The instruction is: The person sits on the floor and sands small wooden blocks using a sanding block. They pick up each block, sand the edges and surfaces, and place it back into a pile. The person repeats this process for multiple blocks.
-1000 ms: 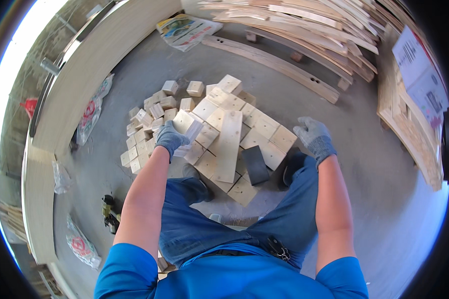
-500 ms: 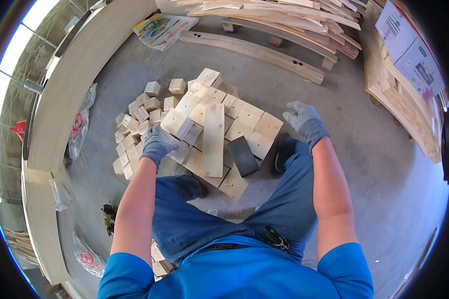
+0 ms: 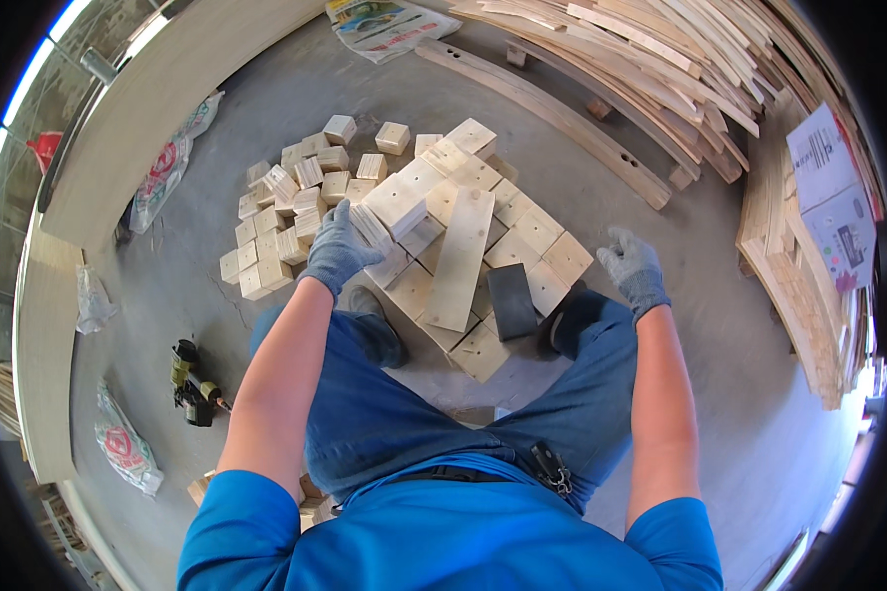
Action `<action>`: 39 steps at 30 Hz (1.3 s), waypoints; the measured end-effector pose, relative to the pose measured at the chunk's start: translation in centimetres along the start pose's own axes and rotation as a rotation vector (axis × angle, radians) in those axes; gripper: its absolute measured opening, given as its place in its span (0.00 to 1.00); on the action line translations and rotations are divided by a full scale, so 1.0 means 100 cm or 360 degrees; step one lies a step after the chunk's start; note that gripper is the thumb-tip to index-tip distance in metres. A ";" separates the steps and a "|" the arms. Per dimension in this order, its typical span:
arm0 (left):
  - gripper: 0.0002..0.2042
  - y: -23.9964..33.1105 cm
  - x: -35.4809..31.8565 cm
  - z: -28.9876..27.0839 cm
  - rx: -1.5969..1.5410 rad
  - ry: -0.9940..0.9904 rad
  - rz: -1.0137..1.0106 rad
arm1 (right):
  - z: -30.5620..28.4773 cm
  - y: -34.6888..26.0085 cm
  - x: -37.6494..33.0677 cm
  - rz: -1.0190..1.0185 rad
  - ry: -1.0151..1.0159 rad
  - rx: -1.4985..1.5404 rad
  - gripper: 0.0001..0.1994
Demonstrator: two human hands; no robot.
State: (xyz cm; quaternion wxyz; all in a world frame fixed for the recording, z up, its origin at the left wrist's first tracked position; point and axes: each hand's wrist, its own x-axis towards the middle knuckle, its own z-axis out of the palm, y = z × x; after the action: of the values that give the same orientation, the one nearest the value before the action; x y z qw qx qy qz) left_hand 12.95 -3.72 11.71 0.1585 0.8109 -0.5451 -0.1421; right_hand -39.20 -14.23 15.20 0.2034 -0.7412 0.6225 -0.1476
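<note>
On the concrete floor [image 3: 719, 325] lies a flat pile of wood blocks [image 3: 522, 231] with a long plank [image 3: 460, 258] on top. The gloved left hand [image 3: 337, 254] is closed around a small wood block [image 3: 373, 227] at the pile's left edge. The gloved right hand [image 3: 633, 268] hovers half open, holding nothing, just right of the pile.

Both forearms bare, extended forward from blue short sleeves. Left hand [image 3: 337, 251] in grey knit glove, palm down, fingers curled forward and closed over something beneath it (grip itself hidden by the back of the hand). Right hand [image 3: 633, 268], same glove, raised off to the side, fingers loosely spread, holding nothing.
</note>
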 end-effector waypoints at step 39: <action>0.60 0.080 -0.080 0.052 -0.0464 -0.0284 0.0708 | 0.119 -0.111 -0.077 0.0075 -0.0588 -0.0380 0.57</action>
State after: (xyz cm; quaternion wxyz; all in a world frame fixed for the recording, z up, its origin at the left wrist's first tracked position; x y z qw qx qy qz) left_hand 1.23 0.39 10.71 0.2522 0.6244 -0.6953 -0.2514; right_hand -25.42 -3.67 10.41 0.2282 -0.7598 0.6048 0.0704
